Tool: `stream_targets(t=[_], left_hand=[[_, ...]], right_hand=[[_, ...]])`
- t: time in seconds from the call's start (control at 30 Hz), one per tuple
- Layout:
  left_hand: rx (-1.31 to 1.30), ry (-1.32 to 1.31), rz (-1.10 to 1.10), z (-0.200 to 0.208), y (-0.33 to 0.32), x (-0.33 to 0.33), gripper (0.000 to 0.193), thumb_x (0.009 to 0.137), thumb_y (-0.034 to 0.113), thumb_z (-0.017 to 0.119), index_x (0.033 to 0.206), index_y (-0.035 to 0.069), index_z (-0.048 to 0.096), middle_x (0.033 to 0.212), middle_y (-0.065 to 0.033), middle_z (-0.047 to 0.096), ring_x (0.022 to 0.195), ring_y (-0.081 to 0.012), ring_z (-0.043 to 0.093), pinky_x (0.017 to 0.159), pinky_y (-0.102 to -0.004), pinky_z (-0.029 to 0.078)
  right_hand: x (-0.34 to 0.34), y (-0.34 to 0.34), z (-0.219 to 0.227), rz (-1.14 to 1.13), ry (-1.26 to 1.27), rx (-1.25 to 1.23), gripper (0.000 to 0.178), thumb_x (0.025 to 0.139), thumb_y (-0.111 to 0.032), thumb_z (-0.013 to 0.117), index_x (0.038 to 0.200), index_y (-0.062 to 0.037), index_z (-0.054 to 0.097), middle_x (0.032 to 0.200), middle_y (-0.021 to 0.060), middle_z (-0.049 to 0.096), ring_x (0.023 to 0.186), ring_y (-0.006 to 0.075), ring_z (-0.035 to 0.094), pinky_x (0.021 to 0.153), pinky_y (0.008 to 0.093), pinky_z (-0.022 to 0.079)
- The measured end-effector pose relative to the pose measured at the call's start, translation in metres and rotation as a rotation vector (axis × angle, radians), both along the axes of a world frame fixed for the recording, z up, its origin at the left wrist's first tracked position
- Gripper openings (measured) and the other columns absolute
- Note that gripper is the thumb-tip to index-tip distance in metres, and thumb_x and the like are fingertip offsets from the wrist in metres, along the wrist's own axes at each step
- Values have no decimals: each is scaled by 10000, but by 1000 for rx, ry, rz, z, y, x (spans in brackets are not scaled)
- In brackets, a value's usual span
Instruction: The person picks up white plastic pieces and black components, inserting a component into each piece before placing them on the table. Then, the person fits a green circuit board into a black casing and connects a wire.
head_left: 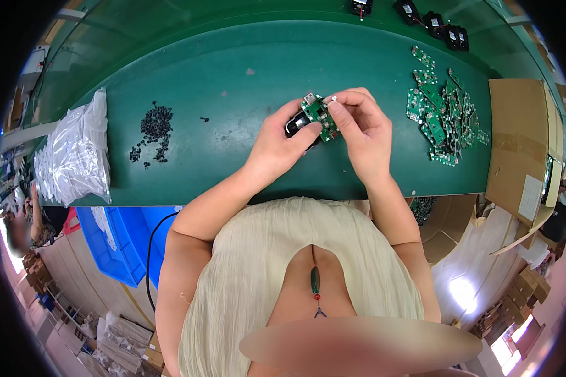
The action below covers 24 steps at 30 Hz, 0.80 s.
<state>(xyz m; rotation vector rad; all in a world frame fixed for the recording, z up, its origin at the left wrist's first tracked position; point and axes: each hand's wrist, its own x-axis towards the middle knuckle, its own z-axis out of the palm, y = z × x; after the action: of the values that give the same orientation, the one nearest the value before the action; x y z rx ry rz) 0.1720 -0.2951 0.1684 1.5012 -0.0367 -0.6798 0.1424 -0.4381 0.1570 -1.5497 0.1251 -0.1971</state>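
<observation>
Above the middle of the green table, my left hand (280,139) is closed around a black casing (294,124) with a shiny rim. A green circuit board (317,112) with a metal socket at its upper edge lies against the casing, and my left thumb presses on its lower part. My right hand (366,129) pinches a small white piece (332,98), which looks like a connector, at the board's upper right edge. Its thumb and index finger meet there; the other fingers are curled. The fingers partly hide how the board sits on the casing.
Left on the table (214,163) lie a pile of small black parts (156,122) and a clear plastic bag (75,154). Loose circuit boards (443,116) are heaped at the right beside a cardboard box (519,141). Several black casings (435,24) rest at the back. A blue bin (116,245) stands below left.
</observation>
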Motion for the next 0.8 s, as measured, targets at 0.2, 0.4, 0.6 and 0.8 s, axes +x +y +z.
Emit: stream_targets(t=[0.2, 0.4, 0.6, 0.8], left_hand=[[-92, -61, 10, 6, 3, 6, 351, 783, 105, 574, 1125, 55, 515, 718, 27, 548, 539, -28, 444, 462, -182, 359], [-59, 29, -80, 14, 18, 16, 348, 777, 104, 586, 1122, 83, 545, 693, 32, 550, 489, -24, 411, 422, -181, 324], [-75, 109, -123, 15, 24, 18, 358, 766, 127, 607, 1117, 82, 553, 673, 22, 553, 471, -39, 409, 409, -186, 317], [-16, 10, -114, 17, 22, 18, 342, 759, 133, 607, 1087, 48, 554, 674, 29, 554, 491, -28, 421, 424, -184, 326]], right_hand=[[4, -4, 8, 95, 58, 228, 97, 861, -89, 508, 885, -8, 555, 852, 5, 504, 713, 48, 447, 580, 165, 338], [10, -13, 12, 320, 30, 221, 104, 869, -81, 504, 894, 8, 550, 907, 27, 497, 799, 79, 488, 702, 207, 403], [15, -15, 14, 478, -71, 105, 88, 867, -69, 499, 896, 2, 543, 891, 31, 477, 777, 81, 477, 684, 206, 401], [18, -1, 10, 374, -19, 130, 75, 866, -66, 501, 885, 2, 526, 879, 30, 472, 762, 74, 471, 655, 205, 403]])
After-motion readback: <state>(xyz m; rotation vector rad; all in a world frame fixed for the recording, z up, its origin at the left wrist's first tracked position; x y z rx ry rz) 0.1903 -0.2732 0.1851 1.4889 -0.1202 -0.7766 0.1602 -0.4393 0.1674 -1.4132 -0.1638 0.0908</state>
